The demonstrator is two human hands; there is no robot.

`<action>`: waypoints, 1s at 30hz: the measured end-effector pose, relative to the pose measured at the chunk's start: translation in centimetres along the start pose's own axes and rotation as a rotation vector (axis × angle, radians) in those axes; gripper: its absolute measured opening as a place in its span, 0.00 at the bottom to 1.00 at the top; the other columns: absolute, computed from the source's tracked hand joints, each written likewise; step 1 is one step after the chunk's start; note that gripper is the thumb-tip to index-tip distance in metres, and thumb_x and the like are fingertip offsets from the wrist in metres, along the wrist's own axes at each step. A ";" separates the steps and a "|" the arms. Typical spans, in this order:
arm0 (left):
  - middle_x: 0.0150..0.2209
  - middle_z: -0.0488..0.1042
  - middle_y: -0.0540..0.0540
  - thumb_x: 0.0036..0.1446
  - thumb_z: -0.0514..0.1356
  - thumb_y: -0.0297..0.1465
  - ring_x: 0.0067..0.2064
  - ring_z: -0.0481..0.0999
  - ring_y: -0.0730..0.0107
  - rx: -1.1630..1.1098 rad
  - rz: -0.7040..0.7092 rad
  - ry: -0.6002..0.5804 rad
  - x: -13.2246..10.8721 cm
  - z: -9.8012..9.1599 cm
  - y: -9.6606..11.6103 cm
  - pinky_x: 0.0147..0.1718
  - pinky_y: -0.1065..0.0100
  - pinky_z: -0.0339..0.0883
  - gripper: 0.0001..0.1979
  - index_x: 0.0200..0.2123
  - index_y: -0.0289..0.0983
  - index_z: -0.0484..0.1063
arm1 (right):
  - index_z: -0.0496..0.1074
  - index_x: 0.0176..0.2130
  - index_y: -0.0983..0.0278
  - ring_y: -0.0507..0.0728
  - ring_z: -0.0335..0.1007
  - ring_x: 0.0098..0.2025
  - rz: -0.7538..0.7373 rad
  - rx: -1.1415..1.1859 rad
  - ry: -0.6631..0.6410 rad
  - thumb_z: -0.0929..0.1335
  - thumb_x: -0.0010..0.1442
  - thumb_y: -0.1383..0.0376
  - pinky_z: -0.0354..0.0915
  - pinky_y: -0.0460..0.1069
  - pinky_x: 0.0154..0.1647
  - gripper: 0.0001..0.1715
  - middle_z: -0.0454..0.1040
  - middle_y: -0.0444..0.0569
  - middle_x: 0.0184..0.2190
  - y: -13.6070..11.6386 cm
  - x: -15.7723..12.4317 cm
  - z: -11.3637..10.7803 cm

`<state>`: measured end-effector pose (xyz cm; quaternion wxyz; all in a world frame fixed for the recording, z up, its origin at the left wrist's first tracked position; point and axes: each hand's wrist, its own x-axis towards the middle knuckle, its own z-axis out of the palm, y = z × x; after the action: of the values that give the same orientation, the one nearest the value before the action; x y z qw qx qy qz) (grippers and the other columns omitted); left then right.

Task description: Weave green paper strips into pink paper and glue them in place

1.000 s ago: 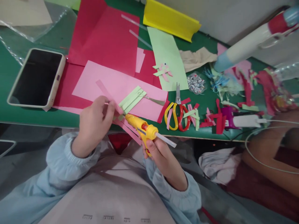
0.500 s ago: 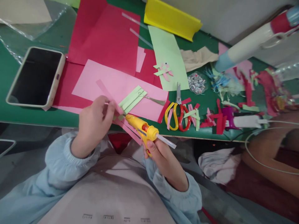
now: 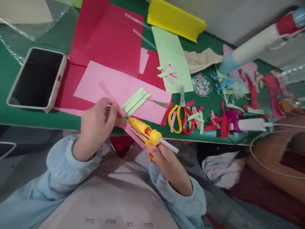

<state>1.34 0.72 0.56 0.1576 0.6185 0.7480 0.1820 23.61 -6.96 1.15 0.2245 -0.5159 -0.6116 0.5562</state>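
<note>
At the bench's near edge, the left hand pinches the paper strips and the right hand grips the glue gun with closed fingers; its nozzle seems best kept on the overlap, clear of fingertips.

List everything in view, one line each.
table: one, green, under everything
phone: one, pale case, far left
red sheets: several, red, back centre
pink sheet: one, pink, table's middle
scissors: one pair, yellow and red, right of pink sheet
green sheet: one, pale green, behind the scissors
yellow paper: one, folded, far edge
paper scraps: many, mixed colours, table's right
paper strips: one bundle, green and pink, near edge
glue gun: one, yellow, near edge
left hand: one, pinching paper strips
right hand: one, gripping glue gun
</note>
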 end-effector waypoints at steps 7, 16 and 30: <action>0.23 0.72 0.49 0.64 0.50 0.42 0.25 0.70 0.66 0.000 0.010 0.000 -0.1 0.0 0.0 0.26 0.66 0.56 0.15 0.38 0.39 0.72 | 0.63 0.36 0.59 0.54 0.65 0.28 0.043 0.048 0.010 0.56 0.73 0.51 0.63 0.51 0.33 0.20 0.67 0.44 0.26 0.0 0.1 0.1; 0.24 0.71 0.49 0.63 0.50 0.42 0.27 0.71 0.64 0.003 -0.009 -0.019 -0.1 -0.1 0.1 0.28 0.66 0.57 0.15 0.38 0.41 0.71 | 0.62 0.36 0.59 0.53 0.63 0.27 0.040 0.064 0.004 0.55 0.73 0.50 0.62 0.51 0.30 0.20 0.65 0.43 0.25 0.0 0.0 -0.2; 0.25 0.72 0.49 0.64 0.50 0.42 0.28 0.71 0.65 -0.001 -0.008 -0.038 -0.2 -0.2 0.2 0.28 0.66 0.57 0.14 0.39 0.41 0.70 | 0.62 0.35 0.59 0.55 0.64 0.27 0.034 0.025 -0.009 0.55 0.73 0.52 0.62 0.52 0.32 0.20 0.66 0.44 0.25 -0.7 0.5 -0.3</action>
<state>1.43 0.56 0.84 0.1730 0.6189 0.7471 0.1701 23.42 -6.24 1.75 0.2188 -0.5209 -0.5966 0.5700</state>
